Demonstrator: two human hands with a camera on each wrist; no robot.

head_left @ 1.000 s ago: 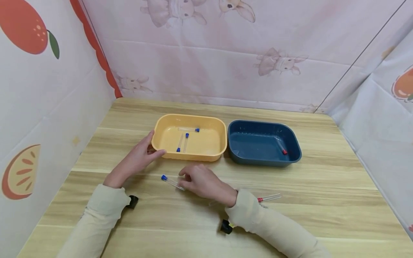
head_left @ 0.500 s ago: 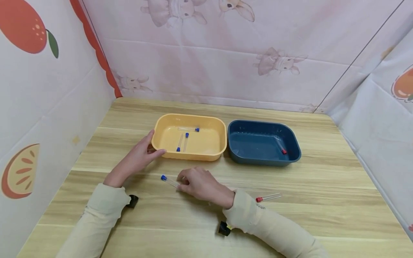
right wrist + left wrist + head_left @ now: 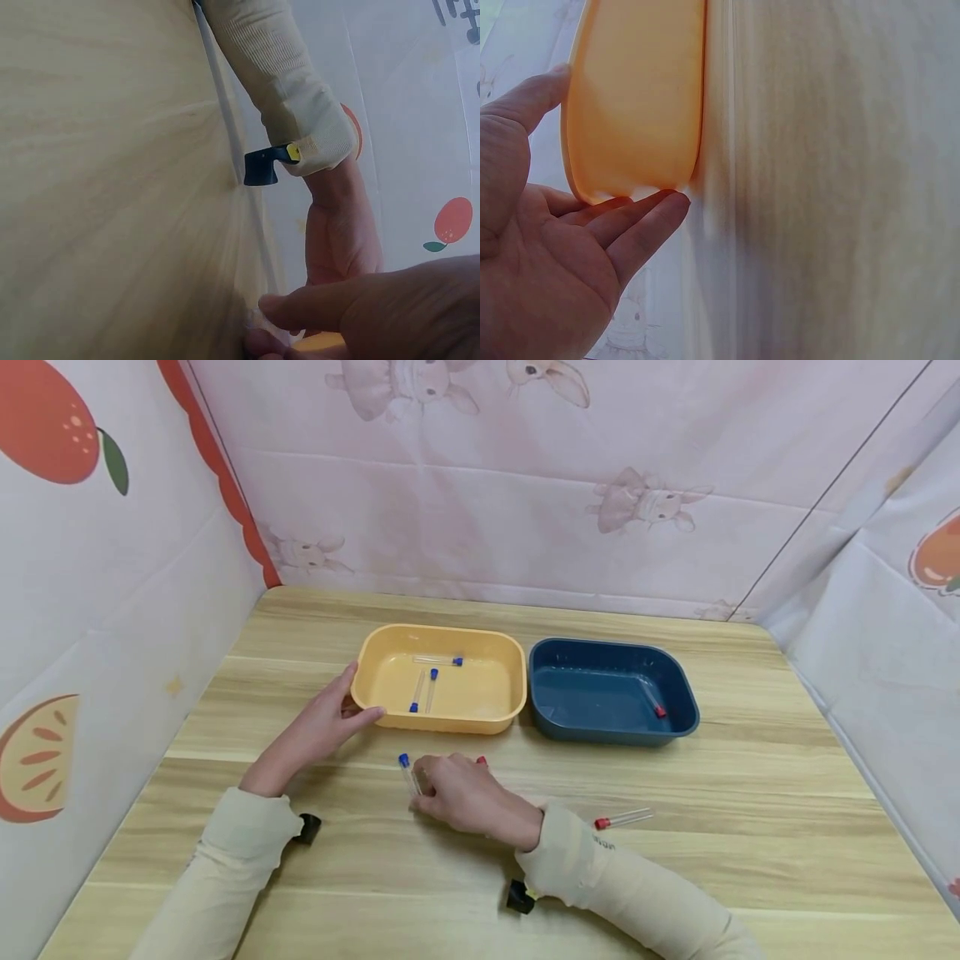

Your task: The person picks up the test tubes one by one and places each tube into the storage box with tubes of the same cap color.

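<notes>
My left hand (image 3: 318, 727) holds the near left corner of the yellow bin (image 3: 480, 725). Its thumb lies at the rim and its fingers touch the end wall, as the left wrist view shows. Just in front of that bin, my right hand (image 3: 468, 793) pinches a clear test tube with a blue cap (image 3: 404, 760). The tube's lower end is hidden by the fingers. In the right wrist view the thumb and fingertips meet around clear plastic (image 3: 255, 319). A red cap (image 3: 482, 761) peeks out behind the right hand; the rest of it is covered.
Several blue-capped tubes (image 3: 431, 689) lie inside the yellow bin. Right beside it stands a dark blue bin (image 3: 600, 731) with a red-capped tube (image 3: 658, 710) in it. Red-capped tubes (image 3: 622, 819) lie on the table near the right sleeve. Printed cloth surrounds the table.
The blue-capped tube has turned steeper, its cap shifting right and farther from me. A red cap has come into sight behind the right hand. The left hand stays on the yellow bin.
</notes>
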